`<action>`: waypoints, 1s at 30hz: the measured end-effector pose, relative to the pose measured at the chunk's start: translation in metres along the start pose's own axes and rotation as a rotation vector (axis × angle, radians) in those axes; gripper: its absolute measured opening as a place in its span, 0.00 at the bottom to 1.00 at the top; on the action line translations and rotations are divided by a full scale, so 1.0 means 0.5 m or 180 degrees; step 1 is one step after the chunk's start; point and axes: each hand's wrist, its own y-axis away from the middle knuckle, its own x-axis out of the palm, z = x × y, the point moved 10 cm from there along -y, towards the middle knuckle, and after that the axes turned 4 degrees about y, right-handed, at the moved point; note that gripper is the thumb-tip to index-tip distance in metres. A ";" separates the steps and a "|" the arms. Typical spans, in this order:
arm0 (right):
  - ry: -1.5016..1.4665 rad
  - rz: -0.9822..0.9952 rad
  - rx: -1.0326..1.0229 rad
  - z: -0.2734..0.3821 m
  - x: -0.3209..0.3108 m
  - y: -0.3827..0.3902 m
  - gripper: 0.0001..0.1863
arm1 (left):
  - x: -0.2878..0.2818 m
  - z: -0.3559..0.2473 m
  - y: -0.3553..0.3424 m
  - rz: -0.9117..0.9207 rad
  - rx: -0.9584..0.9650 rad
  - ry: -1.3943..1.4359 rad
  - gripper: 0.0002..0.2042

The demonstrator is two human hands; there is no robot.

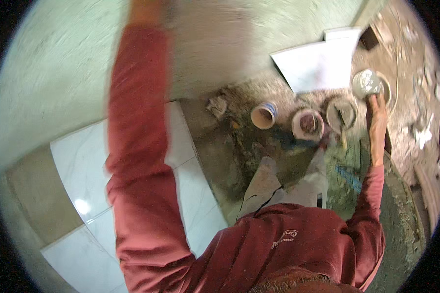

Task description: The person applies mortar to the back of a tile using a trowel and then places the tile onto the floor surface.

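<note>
My left arm, in a red sleeve, stretches up along the greenish-grey wall (205,49). The left hand (148,10) is blurred and cut off by the top edge, so its fingers and anything in them are hidden. Out to the right, my right hand (377,124) has its fingers at the near rim of a round bowl (366,84) with a wet, glossy grey mix, and appears to grip it. The bowl overlaps a pale bucket (386,90) just behind it.
White marbled tiles (85,166) lie on the left. Ahead of my feet stand a pale paint bucket (263,116), a bucket with dark contents (308,125) and a bucket with a tool (341,116). White tile pieces (318,63) lie by the wall. Rubble (420,97) covers the right.
</note>
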 end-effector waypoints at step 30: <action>-0.1558 0.0429 -0.3953 1.539 0.499 0.469 0.19 | -0.857 0.288 1.010 0.0569 -0.3520 0.1951 0.11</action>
